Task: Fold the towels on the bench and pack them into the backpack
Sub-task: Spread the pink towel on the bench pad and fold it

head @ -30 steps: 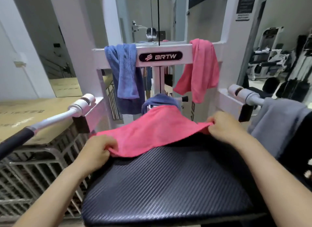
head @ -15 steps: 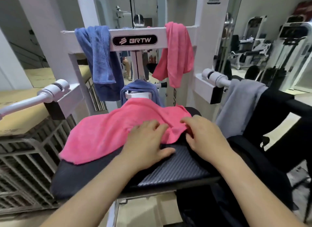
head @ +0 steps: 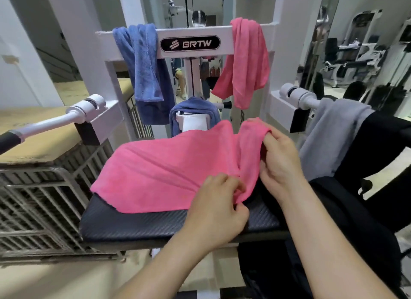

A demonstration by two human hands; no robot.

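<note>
A pink towel (head: pixel 169 169) lies spread over the black padded bench (head: pixel 138 225). My left hand (head: pixel 219 207) pinches its near right corner. My right hand (head: pixel 278 163) grips the far right corner and lifts it off the pad. A blue towel (head: pixel 144 69) and a second pink towel (head: pixel 246 60) hang over the white machine crossbar. Another blue towel (head: pixel 193 108) drapes over the post behind the bench. A grey towel (head: pixel 331 138) hangs on the right arm. The black backpack (head: pixel 347 243) sits low at the right, below my right forearm.
White machine arms (head: pixel 86 112) stick out on both sides of the bench. A metal wire rack (head: pixel 40 201) topped with cardboard stands at the left. Other gym machines (head: pixel 355 60) fill the far right.
Both hands moved from lying on the towel's right part to gripping its right edge. The right corner now rises off the pad.
</note>
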